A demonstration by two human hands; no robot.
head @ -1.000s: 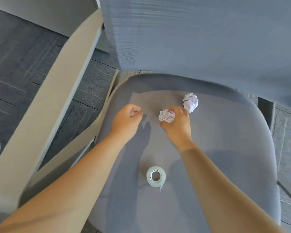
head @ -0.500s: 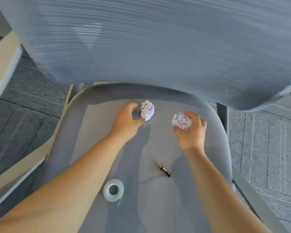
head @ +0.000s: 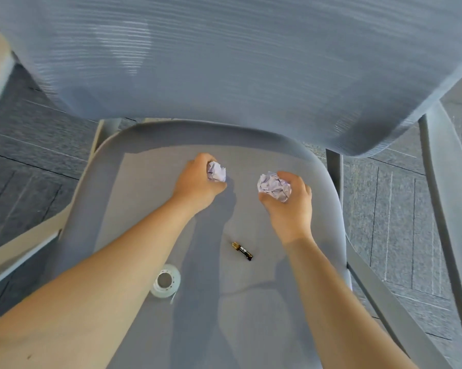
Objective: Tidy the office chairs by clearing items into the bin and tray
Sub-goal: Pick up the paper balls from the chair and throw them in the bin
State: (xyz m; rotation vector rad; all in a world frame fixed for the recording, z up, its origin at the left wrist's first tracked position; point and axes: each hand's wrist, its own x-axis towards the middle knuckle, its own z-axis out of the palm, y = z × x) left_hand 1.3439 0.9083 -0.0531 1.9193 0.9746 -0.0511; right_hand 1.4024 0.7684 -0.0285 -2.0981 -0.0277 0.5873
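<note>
Left hand [head: 197, 182]: fingers curled around small crumpled white paper ball [head: 217, 171], above grey fabric chair seat [head: 144, 187]. Right hand [head: 291, 206]: fingers clasping larger crumpled white paper ball [head: 273, 186]. On seat: small black-and-gold battery [head: 242, 251]; clear tape roll [head: 165, 280].

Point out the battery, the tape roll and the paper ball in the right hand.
battery [head: 242, 251]: head view, middle of its dark casing.
tape roll [head: 171, 288]: head view, lower right of its clear ring.
paper ball [head: 272, 186] in the right hand [head: 291, 209]: head view, its exposed crumpled face.
</note>
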